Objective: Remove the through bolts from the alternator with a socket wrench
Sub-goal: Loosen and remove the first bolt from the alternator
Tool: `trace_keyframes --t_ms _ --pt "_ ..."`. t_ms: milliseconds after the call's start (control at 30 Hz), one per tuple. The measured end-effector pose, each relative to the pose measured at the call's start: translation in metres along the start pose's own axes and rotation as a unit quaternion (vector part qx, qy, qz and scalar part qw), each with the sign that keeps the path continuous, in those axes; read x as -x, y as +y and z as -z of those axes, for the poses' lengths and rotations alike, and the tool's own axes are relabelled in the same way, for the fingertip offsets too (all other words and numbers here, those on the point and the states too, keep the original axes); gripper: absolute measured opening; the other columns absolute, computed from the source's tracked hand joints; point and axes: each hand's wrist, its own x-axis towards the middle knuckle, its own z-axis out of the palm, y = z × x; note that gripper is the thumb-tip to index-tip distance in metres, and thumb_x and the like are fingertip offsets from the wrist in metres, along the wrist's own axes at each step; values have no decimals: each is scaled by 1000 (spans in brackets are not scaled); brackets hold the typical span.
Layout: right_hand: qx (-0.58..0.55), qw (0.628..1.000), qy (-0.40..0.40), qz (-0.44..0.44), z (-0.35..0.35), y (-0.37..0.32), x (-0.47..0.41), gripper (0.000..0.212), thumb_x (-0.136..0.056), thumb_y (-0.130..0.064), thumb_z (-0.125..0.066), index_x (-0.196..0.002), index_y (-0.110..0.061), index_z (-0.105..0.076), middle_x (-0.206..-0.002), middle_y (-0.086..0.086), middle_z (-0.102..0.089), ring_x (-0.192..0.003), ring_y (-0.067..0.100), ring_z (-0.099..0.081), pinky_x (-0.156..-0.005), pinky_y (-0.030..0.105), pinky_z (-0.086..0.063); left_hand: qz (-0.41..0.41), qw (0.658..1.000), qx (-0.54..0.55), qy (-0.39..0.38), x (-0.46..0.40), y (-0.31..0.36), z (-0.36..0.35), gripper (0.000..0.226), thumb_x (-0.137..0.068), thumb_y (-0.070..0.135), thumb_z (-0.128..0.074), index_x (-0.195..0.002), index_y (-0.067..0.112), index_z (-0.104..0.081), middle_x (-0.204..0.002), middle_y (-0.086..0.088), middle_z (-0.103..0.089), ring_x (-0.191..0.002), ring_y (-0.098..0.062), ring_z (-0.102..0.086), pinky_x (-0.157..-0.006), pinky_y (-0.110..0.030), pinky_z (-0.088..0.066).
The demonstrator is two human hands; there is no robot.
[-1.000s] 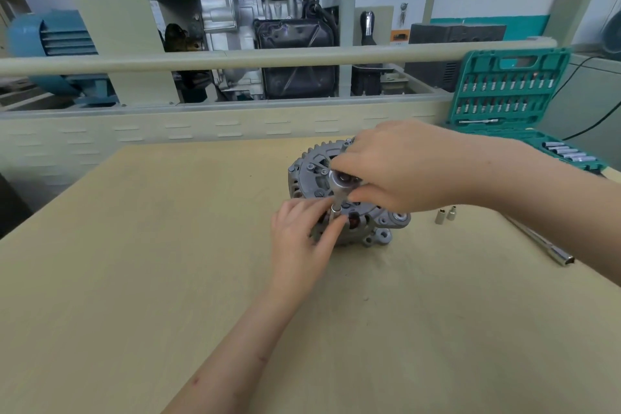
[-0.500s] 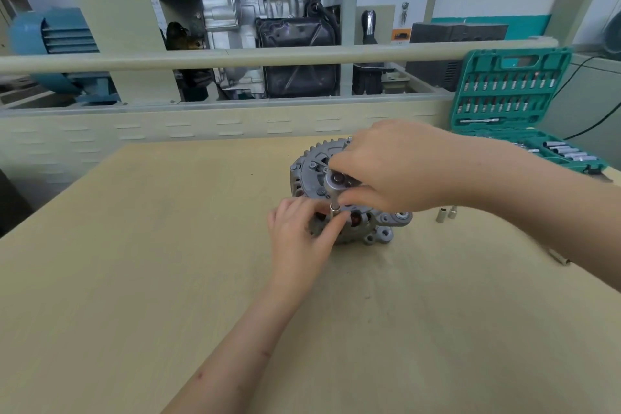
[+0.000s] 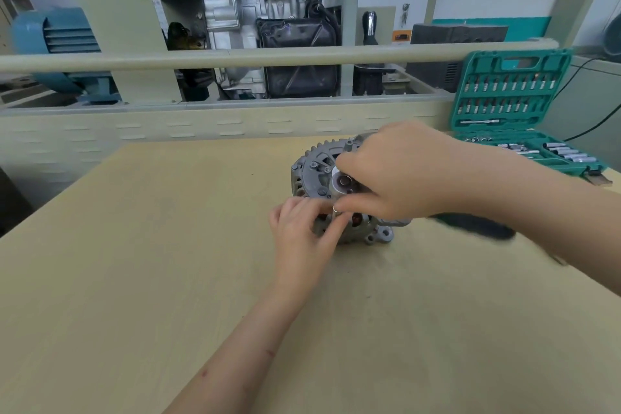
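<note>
Head view: my right hand (image 3: 400, 175) grips the socket wrench (image 3: 342, 183) over the alternator (image 3: 316, 175) mid-counter (image 3: 134, 245); left hand (image 3: 302, 228) pinches the socket (image 3: 336, 210). Best keep it square on the bolt.

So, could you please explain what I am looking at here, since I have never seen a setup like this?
This is no machine: a person wears a camera on the head, looking down at their own two hands. On the tan table lies a grey alternator, a car's generator. The right hand holds the shiny head of a socket wrench on top of it. The left hand pinches the small socket beneath, steadying it. To the right stands an open green socket set case.
</note>
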Motion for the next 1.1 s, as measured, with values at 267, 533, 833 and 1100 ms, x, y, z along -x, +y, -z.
trace_keyframes --t_ms 267,533,833,1100 --pt "-38 998 0 50 -6 12 1 32 -93 -42 -31 -97 -16 -47 -91 1 -57 -89 23 -53 -81 33 -41 -24 999 -22 -29 -1 -1 3 17 -76 26 -61 -79 11 -70 -66 18 -47 -81 -2 -47 -85 -13 -18" --pt "-26 1000 12 -5 -4 6 3 49 -77 -59 -15 -76 -16 -38 -58 -5 -34 -49 12 -33 -45 27 -21 1 1000 1 7 -2 3 0 16 -68 25 -68 -64 12 -62 -60 16 -45 -74 -1 -41 -81 -22 -25" --pt "-70 997 10 4 -7 15 3 39 -88 -51 -32 -98 -17 -48 -76 -2 -50 -76 21 -49 -61 29 -32 -32 999 -6 -8 -1 0 3 15 -75 23 -63 -80 10 -70 -71 12 -59 -84 -2 -47 -88 -12 -19" --pt "-49 998 23 -15 -8 8 0 42 -85 -58 -28 -81 -17 -36 -62 -6 -35 -54 13 -35 -47 27 -22 -12 999 14 26 -2 -1 -1 13 -70 28 -68 -68 15 -65 -66 29 -43 -78 7 -39 -84 -12 -21"
